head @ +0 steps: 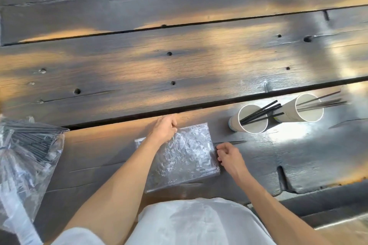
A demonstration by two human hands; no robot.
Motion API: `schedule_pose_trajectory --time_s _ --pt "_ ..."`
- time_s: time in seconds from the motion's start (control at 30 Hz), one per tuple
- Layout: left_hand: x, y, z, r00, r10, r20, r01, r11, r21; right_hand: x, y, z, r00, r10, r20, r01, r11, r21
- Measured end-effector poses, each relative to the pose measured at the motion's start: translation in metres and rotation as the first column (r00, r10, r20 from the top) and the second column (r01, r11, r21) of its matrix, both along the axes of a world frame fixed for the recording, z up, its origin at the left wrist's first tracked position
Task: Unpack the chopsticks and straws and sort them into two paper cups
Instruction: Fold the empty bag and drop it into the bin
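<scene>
Left hand [165,127] pins far corner of clear pack [179,155] on surface [278,165]. Right hand [229,155], curled narrow, pinches stick [232,142] at pack's open edge. Best: draw straight out, pack held flat. Two cups [249,119] near right, part-filled.

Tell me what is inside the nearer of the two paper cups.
The nearer paper cup holds several thin black sticks, leaning out over its rim toward the far cup. Their lower ends and the cup's bottom are hidden by its wall.
</scene>
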State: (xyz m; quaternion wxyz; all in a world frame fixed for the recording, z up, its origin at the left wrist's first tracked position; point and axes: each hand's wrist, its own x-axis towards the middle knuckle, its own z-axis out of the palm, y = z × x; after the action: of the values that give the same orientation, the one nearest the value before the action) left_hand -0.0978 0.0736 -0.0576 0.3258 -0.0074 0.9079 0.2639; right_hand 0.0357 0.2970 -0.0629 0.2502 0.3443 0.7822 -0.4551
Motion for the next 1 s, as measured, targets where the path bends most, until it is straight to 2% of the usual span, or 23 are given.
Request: schedule_pose_trajectory --time_s 0.17,0.27,0.37,0.47,0.57,0.7,0.77,0.9,1.0 --pt "0.003 -0.014 0.0 0.989 -0.13 0.076 0.133 0.991 -0.027 -0.007 0.001 0.0 1.0 0.021 -0.001 -0.021 1.0 -0.012" --pt "0.013 -0.019 0.0 0.981 -0.189 0.048 0.193 0.976 -0.102 -0.01 0.001 0.001 0.999 0.042 -0.011 -0.042 0.999 -0.006" --pt "0.022 -0.022 0.002 0.998 -0.057 0.03 0.058 0.997 -0.058 -0.012 -0.002 0.005 0.999 0.044 -0.029 -0.043 0.999 0.011" --pt "0.024 -0.032 0.01 0.973 0.214 0.088 -0.22 0.973 0.068 -0.014 -0.005 0.01 0.996 -0.049 -0.079 0.054 0.996 0.073" --pt "0.027 -0.048 0.015 0.876 0.431 0.217 -0.47 0.864 0.182 -0.018 -0.011 0.014 0.988 -0.114 -0.102 0.12 0.991 0.053" --pt "0.041 -0.067 0.013 0.72 0.592 0.362 -0.687 0.68 0.255 -0.029 -0.026 0.012 0.998 -0.055 -0.041 0.053 0.997 -0.05" --pt "0.05 -0.074 0.01 0.662 0.627 0.412 -0.746 0.608 0.272 -0.039 -0.035 0.013 0.997 -0.079 0.007 0.079 0.986 -0.147" --pt "0.062 -0.078 0.006 0.552 0.684 0.477 -0.833 0.472 0.288 -0.056 -0.044 0.016 0.995 -0.025 0.093 0.045 0.975 -0.219" --pt "0.069 -0.081 0.007 0.427 0.711 0.559 -0.903 0.305 0.301 -0.065 -0.049 0.014 0.99 0.015 0.144 0.009 0.986 -0.167"
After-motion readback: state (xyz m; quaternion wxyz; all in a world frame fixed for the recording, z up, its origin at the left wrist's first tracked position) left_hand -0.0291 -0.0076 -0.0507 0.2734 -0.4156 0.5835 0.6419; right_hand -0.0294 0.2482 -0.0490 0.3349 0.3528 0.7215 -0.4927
